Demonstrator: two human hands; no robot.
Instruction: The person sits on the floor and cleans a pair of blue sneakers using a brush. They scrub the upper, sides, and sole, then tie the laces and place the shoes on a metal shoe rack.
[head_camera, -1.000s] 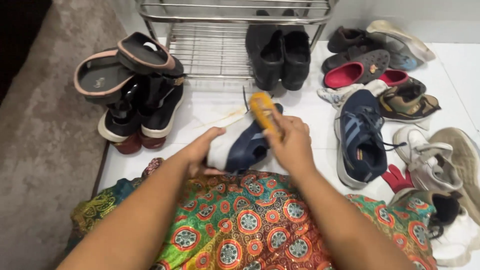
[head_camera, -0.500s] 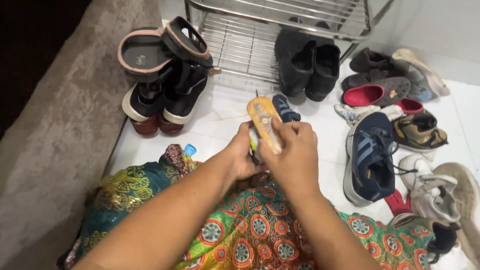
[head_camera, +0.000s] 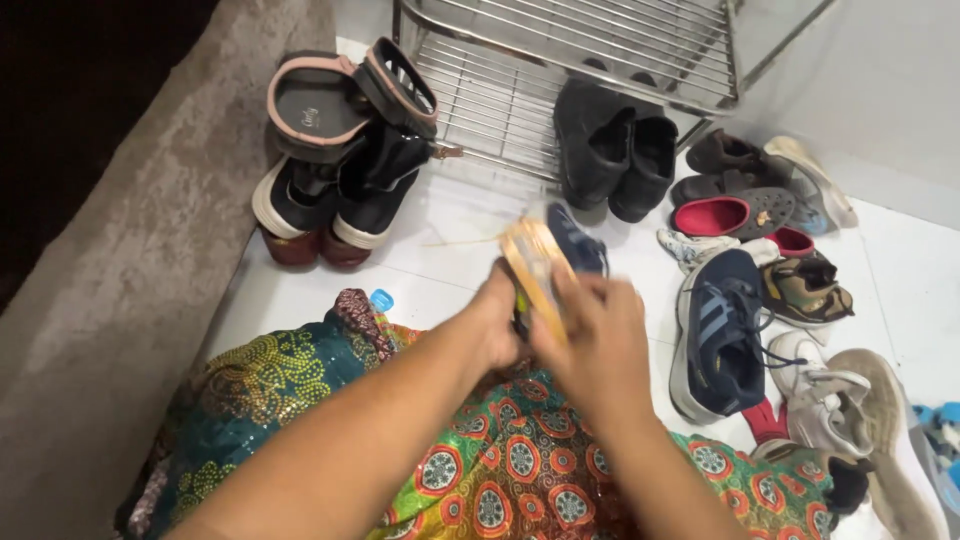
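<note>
Left hand (head_camera: 495, 325) is gripping a navy sneaker (head_camera: 575, 245); right hand (head_camera: 595, 345) is clasping a yellow brush (head_camera: 533, 272) against it. Sneaker probably light, flexible; best held at heel.

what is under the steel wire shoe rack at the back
A pair of black ankle shoes stands under the steel wire shoe rack, toes on the white tiled floor. The floor further back under the rack is hidden by the wire shelf.
</note>
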